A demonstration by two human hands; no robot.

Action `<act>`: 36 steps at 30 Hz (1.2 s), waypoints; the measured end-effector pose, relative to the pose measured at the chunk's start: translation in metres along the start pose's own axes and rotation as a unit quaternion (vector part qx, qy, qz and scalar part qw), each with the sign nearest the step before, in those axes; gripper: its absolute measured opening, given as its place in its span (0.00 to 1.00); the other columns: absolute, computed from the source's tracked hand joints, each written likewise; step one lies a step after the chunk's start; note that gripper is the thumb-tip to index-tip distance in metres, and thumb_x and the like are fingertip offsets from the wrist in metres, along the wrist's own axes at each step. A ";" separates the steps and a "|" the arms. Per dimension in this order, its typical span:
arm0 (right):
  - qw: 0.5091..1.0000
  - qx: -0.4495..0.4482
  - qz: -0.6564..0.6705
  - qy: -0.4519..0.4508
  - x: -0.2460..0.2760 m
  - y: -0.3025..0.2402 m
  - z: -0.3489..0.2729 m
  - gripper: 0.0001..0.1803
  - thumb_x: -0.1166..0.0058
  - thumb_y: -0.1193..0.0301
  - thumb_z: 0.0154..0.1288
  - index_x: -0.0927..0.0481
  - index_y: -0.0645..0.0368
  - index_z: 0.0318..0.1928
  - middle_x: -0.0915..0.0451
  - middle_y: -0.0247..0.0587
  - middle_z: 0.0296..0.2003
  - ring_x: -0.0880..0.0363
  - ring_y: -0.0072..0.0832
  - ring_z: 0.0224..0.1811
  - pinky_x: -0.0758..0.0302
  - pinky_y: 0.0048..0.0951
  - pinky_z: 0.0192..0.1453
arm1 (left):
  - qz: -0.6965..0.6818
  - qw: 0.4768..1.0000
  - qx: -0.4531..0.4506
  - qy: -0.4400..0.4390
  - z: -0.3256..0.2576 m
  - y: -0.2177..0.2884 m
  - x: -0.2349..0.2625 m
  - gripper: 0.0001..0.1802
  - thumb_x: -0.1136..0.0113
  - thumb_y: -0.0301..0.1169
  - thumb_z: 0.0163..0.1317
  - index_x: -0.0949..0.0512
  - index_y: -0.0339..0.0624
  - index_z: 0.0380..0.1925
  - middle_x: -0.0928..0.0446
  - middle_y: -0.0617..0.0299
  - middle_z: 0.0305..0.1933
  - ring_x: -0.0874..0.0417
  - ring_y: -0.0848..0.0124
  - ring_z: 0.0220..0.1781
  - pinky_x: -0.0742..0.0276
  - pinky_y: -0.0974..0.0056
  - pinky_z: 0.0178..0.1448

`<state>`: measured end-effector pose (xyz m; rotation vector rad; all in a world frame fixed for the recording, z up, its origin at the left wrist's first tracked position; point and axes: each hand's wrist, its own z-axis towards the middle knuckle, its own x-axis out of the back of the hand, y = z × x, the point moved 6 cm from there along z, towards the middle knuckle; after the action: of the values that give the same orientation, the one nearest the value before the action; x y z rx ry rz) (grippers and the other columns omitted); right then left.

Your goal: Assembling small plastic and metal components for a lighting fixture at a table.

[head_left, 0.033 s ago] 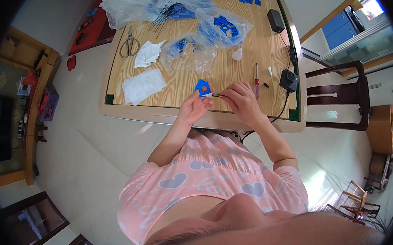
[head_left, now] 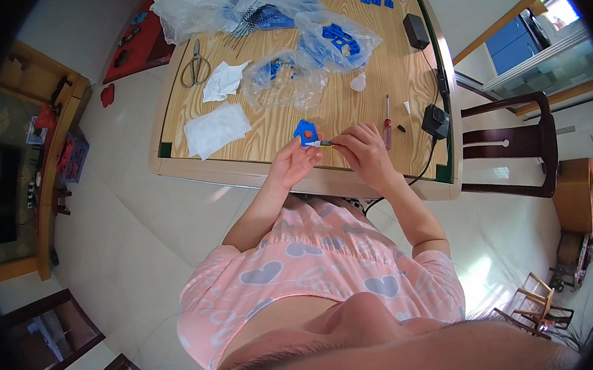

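Observation:
Above the table's near edge, my left hand [head_left: 293, 163] holds a small blue plastic piece [head_left: 301, 127] with pointed corners and a reddish round spot in its middle. My right hand [head_left: 363, 149] pinches a slim dark-bodied item [head_left: 326, 143] with a whitish tip; its exact kind is too small to make out. That pale tip meets or overlaps the lower edge of the blue piece; whether they touch cannot be told. To the right of my right hand lies a screwdriver [head_left: 388, 127] with a red handle.
Clear plastic bags hold blue parts [head_left: 341, 41] and small pieces [head_left: 280, 69]. Scissors [head_left: 195, 69], a white pad [head_left: 217, 130] and crumpled tissue [head_left: 225, 81] lie left. Dark wires [head_left: 247, 27] sit at the back. Black adapters [head_left: 435, 122] with cords line the right edge, near a chair [head_left: 514, 144].

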<state>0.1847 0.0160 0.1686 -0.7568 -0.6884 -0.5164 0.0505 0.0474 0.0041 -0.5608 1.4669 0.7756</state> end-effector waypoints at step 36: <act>0.983 -0.141 0.073 0.094 0.009 0.022 -0.018 0.07 0.39 0.77 0.55 0.20 0.60 0.36 0.23 0.39 0.32 0.24 0.37 0.38 0.31 0.37 0.46 | -0.016 1.000 0.002 0.015 -0.001 0.001 0.008 0.26 0.48 0.38 0.70 0.36 0.41 0.64 0.28 0.52 0.61 0.22 0.64 0.56 0.26 0.56 0.59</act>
<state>0.2119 0.0141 0.1558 -1.0027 -0.3829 -0.5489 0.0483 0.0486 -0.0037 -0.5946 1.4822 0.7419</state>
